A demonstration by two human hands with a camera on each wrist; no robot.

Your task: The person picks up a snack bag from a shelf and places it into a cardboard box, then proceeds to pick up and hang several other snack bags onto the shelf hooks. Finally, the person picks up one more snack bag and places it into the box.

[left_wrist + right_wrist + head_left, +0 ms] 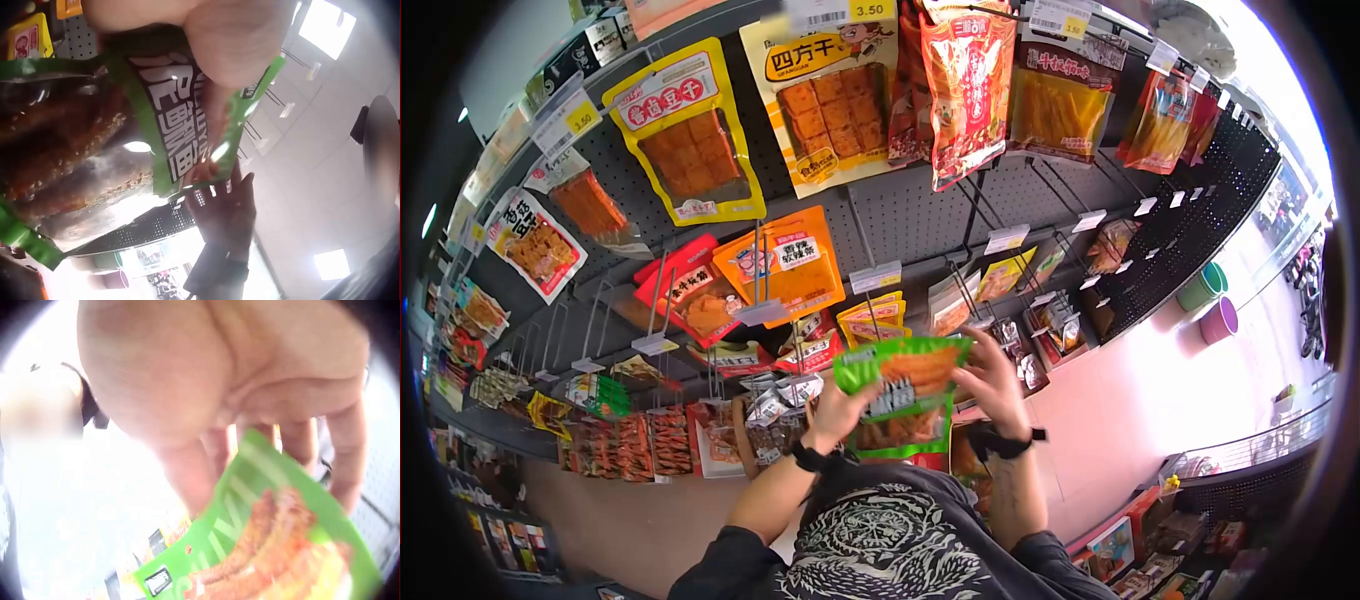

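In front of the chest is a green snack packet with a clear lower window. Brown seasoned pieces show through that window, and white lettering runs across the green band. The left hand grips the packet's left side, its thumb lying across the front. At the upper right corner, the right hand pinches the edge between thumb and fingers. The right wrist view shows the thumb on one side of the green corner, with the other fingers partly hidden behind it.
A pegboard rack with hooks and price tags stands ahead. On it hang a yellow packet, an orange packet and a red packet. Green and purple buckets stand on the floor at right. Another shelf is at lower right.
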